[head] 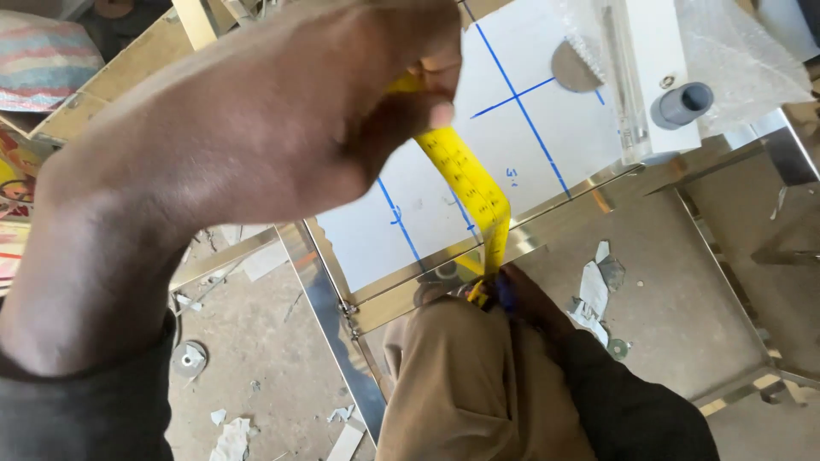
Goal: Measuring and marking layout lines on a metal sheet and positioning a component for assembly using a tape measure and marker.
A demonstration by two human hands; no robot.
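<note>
A yellow measuring tape (472, 183) is running slantwise down across a white panel (512, 128) marked with blue lines (521, 107), from my upper hand to my lower one. I am pinching its upper end in my left hand (256, 128), thumb and forefinger pressed together on the band. My right hand (525, 299), mostly hidden behind my brown-clad knee (470, 376), is resting at the tape's lower end by the shiny metal frame (401, 294) edging the panel; whether those fingers are closing on the tape I cannot tell. A grey pipe stub (682, 104) is lying near the panel's far corner, beside clear bubble wrap (743, 60). Paper scraps (592, 294) are littering the concrete floor (666, 282) below.
</note>
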